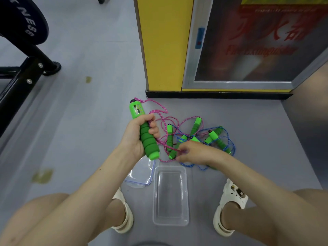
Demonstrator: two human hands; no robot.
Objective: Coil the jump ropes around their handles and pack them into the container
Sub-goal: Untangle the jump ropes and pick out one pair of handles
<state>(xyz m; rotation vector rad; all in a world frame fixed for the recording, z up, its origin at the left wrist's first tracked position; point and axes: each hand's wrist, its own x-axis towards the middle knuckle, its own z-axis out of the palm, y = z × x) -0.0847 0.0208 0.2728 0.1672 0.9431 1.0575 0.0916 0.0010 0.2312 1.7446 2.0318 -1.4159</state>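
Your left hand is curled tight round a green foam handle, holding it tilted above the floor with its counter end up and away from you; the pink cord leaves that end and loops down to the right. Your right hand is low over the floor, its fingertips pinched on the pink cord just beside a second handle; motion blur hides the finer detail of the grip. Beyond it lies the tangled pile of jump ropes, green handles with pink and blue cords, on the grey floor near the yellow pillar. The clear plastic container stands open between your feet; its lid lies just left of it, partly under the raised handle.
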